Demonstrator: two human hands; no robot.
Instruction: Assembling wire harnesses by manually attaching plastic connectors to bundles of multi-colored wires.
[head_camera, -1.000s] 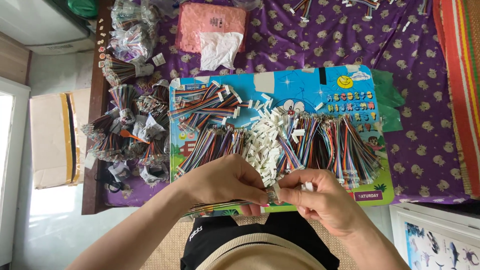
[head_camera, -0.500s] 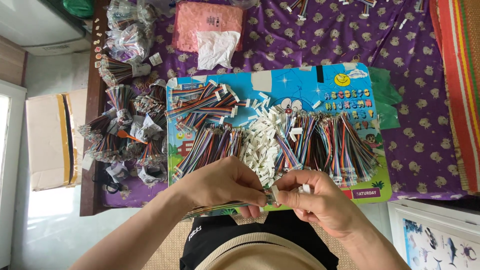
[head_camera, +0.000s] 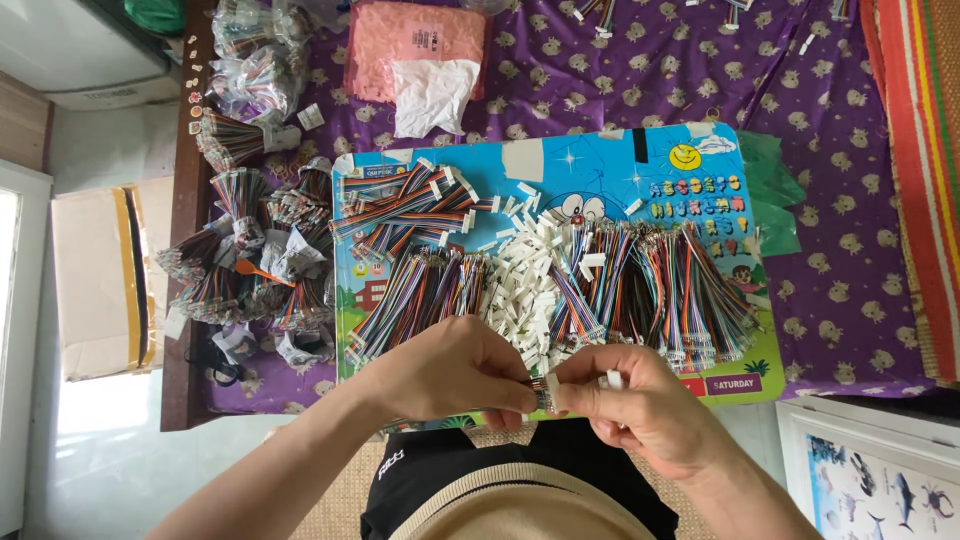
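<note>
Looks like mid-assembly at the near edge of the blue picture board (head_camera: 600, 165): left hand (head_camera: 450, 368) pinches a multicoloured ribbon-wire end (head_camera: 538, 392) while right hand (head_camera: 640, 405) holds a small white plastic connector (head_camera: 552, 390) against it, so next it probably just needs lining up and a straight push.

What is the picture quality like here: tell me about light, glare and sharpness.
Head view: even daylight, soft shadows; strong glare washes out the floor at lower left; the heap of white connectors and wire bundles on the blue board are sharp; the left hand and right hand look slightly soft; edges bow a little.
</note>
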